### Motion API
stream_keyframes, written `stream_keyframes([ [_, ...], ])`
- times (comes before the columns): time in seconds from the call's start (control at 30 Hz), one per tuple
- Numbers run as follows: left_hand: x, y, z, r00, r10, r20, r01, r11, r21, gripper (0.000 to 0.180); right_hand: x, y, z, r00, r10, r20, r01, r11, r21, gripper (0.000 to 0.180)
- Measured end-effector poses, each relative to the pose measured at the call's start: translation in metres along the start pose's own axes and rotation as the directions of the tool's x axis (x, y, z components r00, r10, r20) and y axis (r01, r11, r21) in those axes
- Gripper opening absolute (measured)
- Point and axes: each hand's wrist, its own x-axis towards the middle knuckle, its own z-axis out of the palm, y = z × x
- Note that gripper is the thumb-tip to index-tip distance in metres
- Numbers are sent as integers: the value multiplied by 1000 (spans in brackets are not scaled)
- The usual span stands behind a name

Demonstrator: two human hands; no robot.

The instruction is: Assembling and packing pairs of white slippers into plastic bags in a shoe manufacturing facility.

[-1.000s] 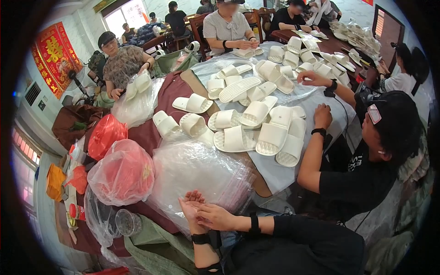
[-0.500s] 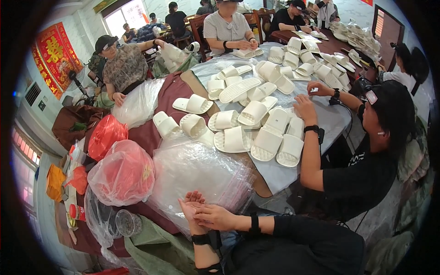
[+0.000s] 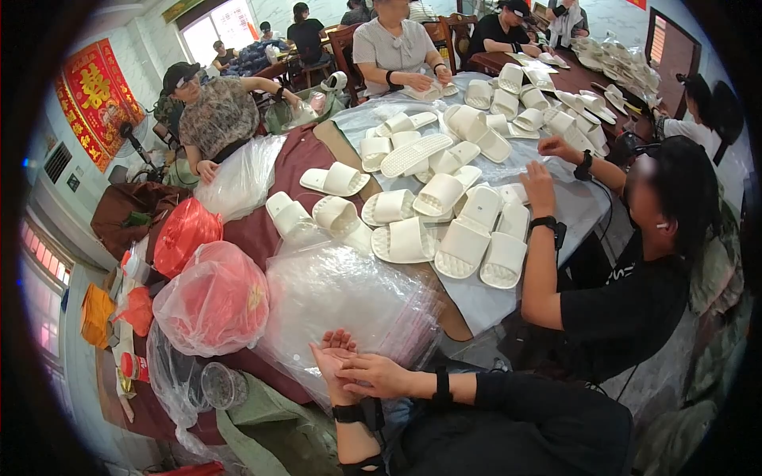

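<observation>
The clear bags [image 3: 341, 289] lie stacked on the maroon cloth [image 3: 292, 166], unmoved since the earlier frames. At their near edge, the left hand [image 3: 331, 363] is palm up, empty, its fingers loosely curled; the right hand [image 3: 376, 374] crosses over its wrist, and whether those fingers grip I cannot tell. Both hands keep their pose. Beyond sit white slippers [image 3: 462, 247]. Across, a co-worker's hand [image 3: 292, 99], raised half a second ago, is now lower.
</observation>
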Motion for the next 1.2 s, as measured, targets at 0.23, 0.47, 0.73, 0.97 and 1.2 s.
stream_keyframes([
  [0.23, -9, -2, 17, 997, 59, -51, -54, 995, 79, 52, 0, 5, 1, 1000, -10, 2, 10, 999, 51, 13],
  [0.47, -4, -3, 3, 1000, 22, -12, -22, 1000, -6, 53, -7, 6, 0, 989, 99, 108, -108, 991, 83, 23],
  [0.73, -2, -3, -14, 997, 0, 74, 5, 998, -57, 56, -6, 4, -1, 998, 2, 69, -5, 999, 48, 23],
  [0.97, 6, -3, -3, 981, -49, 185, 84, 979, -184, 66, 4, 5, -15, 989, 44, 144, -62, 991, 122, 10],
  [1.2, -11, 0, 12, 979, -8, 201, 42, 986, -163, 79, -2, 1, -11, 977, 164, 136, -169, 985, 26, 41],
])
